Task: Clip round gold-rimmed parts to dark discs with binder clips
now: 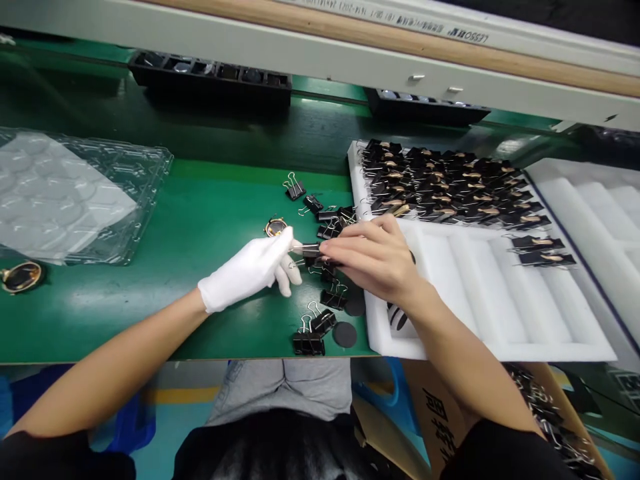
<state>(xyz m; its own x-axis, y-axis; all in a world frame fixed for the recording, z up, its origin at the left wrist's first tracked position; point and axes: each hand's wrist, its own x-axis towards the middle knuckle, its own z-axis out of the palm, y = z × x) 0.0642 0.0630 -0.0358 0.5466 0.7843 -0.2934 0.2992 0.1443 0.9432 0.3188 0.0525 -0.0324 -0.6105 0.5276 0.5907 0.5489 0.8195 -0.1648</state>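
My left hand point(255, 263), in a white glove, is closed at the wire-handle end of a black binder clip point(312, 249). My bare right hand point(375, 257) has its fingers closed on the clip's other side, so the two hands meet over it. Whatever the clip grips is hidden by my fingers. Just beyond the left fingertips lies a round gold-rimmed piece with a dark face point(275, 227), like a watch case. Loose black binder clips point(333, 295) lie around and below the hands. Near the front edge sits a black disc point(345, 335).
A white foam tray point(480, 287) on the right holds rows of clipped pieces point(445, 180). Clear plastic trays point(145, 193) and another gold-rimmed piece point(23, 277) are at left. Black compartment boxes point(215, 83) stand behind, under a pale beam point(320, 57). A clip-filled carton point(555, 413) is below right.
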